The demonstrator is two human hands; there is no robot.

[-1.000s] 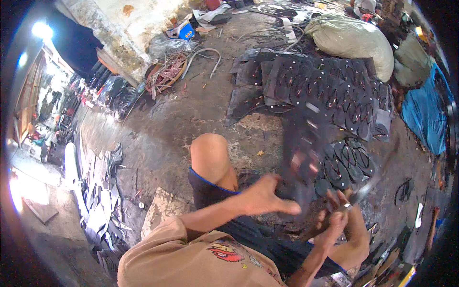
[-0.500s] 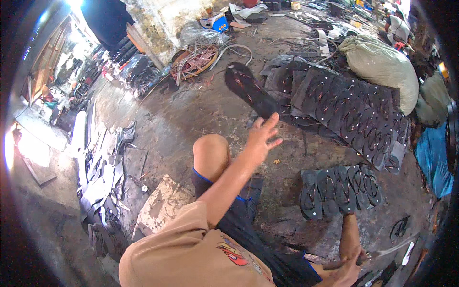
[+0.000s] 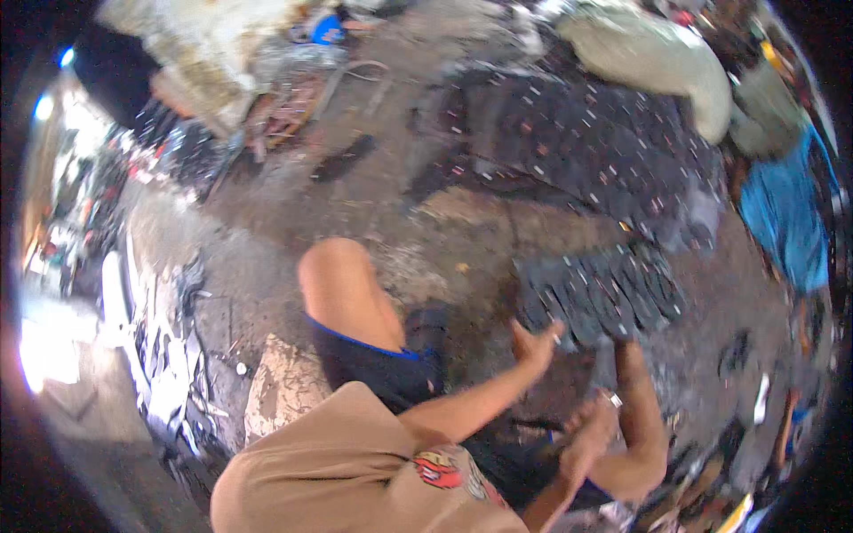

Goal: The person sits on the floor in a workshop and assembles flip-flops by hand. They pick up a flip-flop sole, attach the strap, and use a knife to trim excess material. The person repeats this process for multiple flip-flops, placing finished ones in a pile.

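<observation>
My left hand [image 3: 536, 342] reaches to the near left edge of a dark rubber sheet [image 3: 597, 298] marked with a row of flip-flop sole shapes. Its thumb and finger are apart, with nothing between them. Lower down, beside my bent right leg [image 3: 641, 409], my right hand [image 3: 588, 435] has its fingers curled round something. A bright metallic bit shows at the top of that hand; blur hides what kind of thing it is. On the far left of the floor appears a dark, elongated flip-flop sole [image 3: 345, 158], smeared by motion.
Beyond the small sheet lies a wide pile of similar dark sheets [image 3: 577, 142]. Behind it rest a pale stuffed sack [image 3: 653, 53] and a blue plastic sheet [image 3: 786, 213]. Pale offcut strips [image 3: 173, 364] litter the left, near a worn board [image 3: 284, 382]. Scraps lie lower right.
My left hand has come down and right, from beside the airborne flip-flop sole to the small sheet. The sole is now farther left. My right hand has moved up and left; the view has shifted.
</observation>
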